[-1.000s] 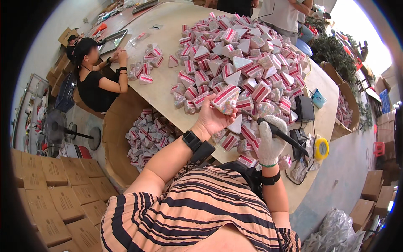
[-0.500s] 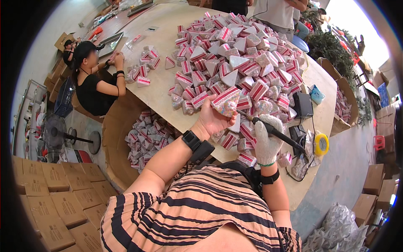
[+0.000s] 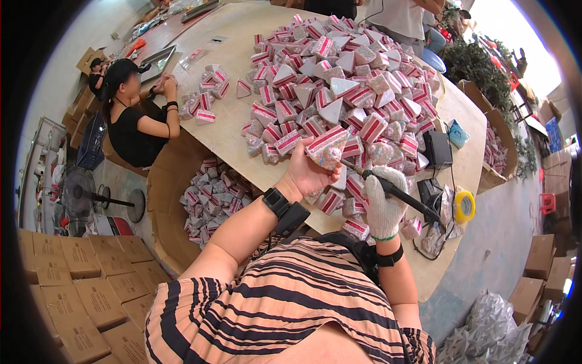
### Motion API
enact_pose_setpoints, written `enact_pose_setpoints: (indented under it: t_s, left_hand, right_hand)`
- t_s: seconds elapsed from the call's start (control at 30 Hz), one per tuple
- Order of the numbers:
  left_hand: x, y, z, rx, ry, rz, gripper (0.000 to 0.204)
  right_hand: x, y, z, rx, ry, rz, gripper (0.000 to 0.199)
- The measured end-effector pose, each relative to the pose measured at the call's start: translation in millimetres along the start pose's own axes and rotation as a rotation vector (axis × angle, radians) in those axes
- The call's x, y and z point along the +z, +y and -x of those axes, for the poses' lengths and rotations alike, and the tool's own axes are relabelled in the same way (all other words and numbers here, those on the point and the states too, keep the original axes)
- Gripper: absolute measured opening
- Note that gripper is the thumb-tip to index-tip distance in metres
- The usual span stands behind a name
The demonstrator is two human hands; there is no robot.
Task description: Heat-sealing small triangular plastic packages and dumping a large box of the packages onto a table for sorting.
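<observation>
In my left hand (image 3: 307,170) is a wedge-shaped imitation cake slice (image 3: 327,147), with a pink-and-white striped side and a speckled, many-coloured face turned toward me. My fingers are closed around its lower edges. My right hand (image 3: 387,203), in a white knitted glove, grips a soldering iron (image 3: 400,193) with a black handle. The iron's thin metal shaft points left at the slice's lower right side; whether its tip touches is too small to tell. Beyond both hands a large heap of similar slices (image 3: 345,85) covers the table (image 3: 233,136).
Right of the heap stand a black box-shaped unit (image 3: 438,150), a blue packet (image 3: 458,133) and a yellow tape roll (image 3: 464,207). A large carton (image 3: 163,206) of slices sits at the table's left edge. A co-worker (image 3: 136,115) handles something at the far left.
</observation>
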State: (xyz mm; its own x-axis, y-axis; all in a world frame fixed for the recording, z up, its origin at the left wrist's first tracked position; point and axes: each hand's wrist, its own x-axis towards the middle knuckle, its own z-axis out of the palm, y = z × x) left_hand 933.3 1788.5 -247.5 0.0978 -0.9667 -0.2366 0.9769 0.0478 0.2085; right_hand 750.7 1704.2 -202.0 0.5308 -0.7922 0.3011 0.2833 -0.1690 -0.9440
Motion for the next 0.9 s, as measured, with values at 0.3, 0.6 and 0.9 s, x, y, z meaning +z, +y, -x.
enact_pose_setpoints:
  t_s: [0.3, 0.6, 0.9]
  left_hand:
    - [-4, 2, 1, 0.015, 0.034, -0.029, 0.063]
    - [-1, 11, 15, 0.033, 0.084, -0.07, 0.063]
    - [-97, 137, 165, 0.46, 1.374, -0.803, 0.067]
  right_hand:
    - [5, 1, -3, -0.008, -0.014, 0.03, 0.02]
    - [13, 3, -4, 0.062, -0.048, 0.01, 0.019]
    - [-10, 8, -16, -0.032, 0.079, 0.042, 0.015]
